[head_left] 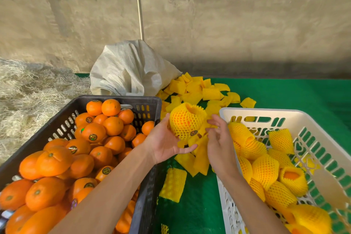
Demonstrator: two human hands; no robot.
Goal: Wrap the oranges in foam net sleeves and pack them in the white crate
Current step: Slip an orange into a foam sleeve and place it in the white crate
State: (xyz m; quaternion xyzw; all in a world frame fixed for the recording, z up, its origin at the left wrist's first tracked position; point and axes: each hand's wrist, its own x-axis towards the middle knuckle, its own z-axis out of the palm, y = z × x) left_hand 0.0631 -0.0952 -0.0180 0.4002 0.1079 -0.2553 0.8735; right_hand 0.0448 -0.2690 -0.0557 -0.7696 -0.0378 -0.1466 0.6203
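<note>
Yellow-sleeved orange (187, 120) (sticker showing) rests against left hand (164, 142).

I can read no text anywhere. Round dark-and-gold stickers (92, 137) sit on several oranges in the black crate (146, 100), and one shows through the net on the wrapped orange (187, 120) right of it, their print too small.
</note>
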